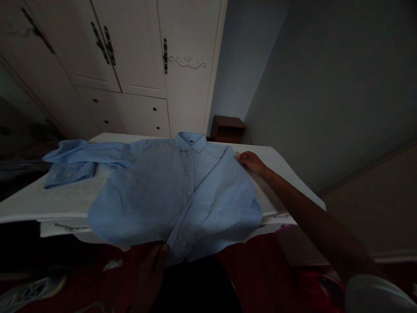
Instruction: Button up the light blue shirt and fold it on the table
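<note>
A light blue button-up shirt [146,187] lies front up, its collar [191,141] at the far side and its hem hanging over the near edge of a white table [280,167]. One sleeve [208,191] is folded diagonally down across the front on the right. The other sleeve [94,152] stretches left, bent back near its cuff. My left hand [154,265], dim at the bottom, pinches the folded sleeve's cuff end by the hem. At the folded shoulder edge, my right hand [251,161] has its fingertips closed on the fabric.
A white wardrobe [140,52] with dark handles stands behind the table. A small brown cabinet [228,126] sits in the corner by the grey wall [342,78]. Below the table is a red floor [257,278], with a white scrap [112,264] on it.
</note>
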The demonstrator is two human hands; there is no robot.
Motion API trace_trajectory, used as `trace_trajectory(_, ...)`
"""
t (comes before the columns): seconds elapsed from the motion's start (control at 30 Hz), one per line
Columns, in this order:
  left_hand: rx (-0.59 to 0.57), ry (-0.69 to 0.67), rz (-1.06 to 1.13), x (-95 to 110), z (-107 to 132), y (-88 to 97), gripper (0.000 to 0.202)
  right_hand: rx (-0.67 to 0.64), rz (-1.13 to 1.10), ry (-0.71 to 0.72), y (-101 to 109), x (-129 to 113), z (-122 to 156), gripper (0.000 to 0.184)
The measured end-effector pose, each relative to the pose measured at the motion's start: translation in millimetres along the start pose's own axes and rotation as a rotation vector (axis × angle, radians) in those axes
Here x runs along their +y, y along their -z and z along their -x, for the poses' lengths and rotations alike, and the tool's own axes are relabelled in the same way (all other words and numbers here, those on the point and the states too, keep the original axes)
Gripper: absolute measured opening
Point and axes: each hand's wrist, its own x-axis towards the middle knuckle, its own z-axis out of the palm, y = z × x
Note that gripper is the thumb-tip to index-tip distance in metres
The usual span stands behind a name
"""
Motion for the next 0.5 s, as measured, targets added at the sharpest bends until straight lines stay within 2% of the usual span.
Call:
trace_trajectory(0.1, -0.079, -0.005, 0.059, 7, -4, -4.6, 0.034, -0.057, -0.083, -0.008, 15, 19, 39, 0.035)
trace_trajectory(0.2, -0.152, -0.031, 0.062, 20, -9, -10.6, 0.038, -0.232, -0.262, 0.041, 26, 28, 74, 0.038)
trace_trajectory(0.3, -0.201, -0.013, 0.07, 28, -12, -14.0, 0.04, -0.37, -0.292, 0.141, 33, 25, 101, 0.043)
trace_trajectory(0.4, -0.213, 0.135, 0.322, 28, -11, -9.6, 0.044, -0.436, -0.226, 0.216, 37, 23, 117, 0.062)
trace_trajectory(0.5, -0.127, 0.309, 0.586, 28, -5, 0.1, 0.049, -0.388, -0.123, 0.278, 34, 29, 123, 0.085)
